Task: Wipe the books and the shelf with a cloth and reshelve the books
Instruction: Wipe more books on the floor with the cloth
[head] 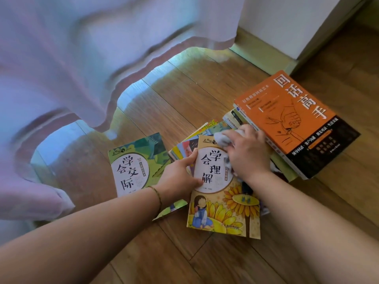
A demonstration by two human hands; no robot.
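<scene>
Wiping now: I am rubbing the yellow sunflower book with my cloth, down on the wood floor.
Left hand: my left hand grips the left edge of the sunflower book, thumb on the cover, to keep it from sliding.
Right hand: my right hand is curled round the pale cloth and presses it on the far part of the same cover.
Green book: the green book lies flat just left of the sunflower book, partly under my left arm. It sits apart from the others, so I think it may be wiped, but I cannot tell for sure.
Thin books: a fanned pile of thin books peeks out from under the sunflower book. I guess these still need a wipe.
Orange book: the big orange book sits on top of a stack to the far right, right beside my right hand.
Curtain: a light curtain hangs far and to the left, down to the floor.
Shelf: I see no shelf here.
What is left: most books, the shelf, and putting all the books back. I think I am near the start.
</scene>
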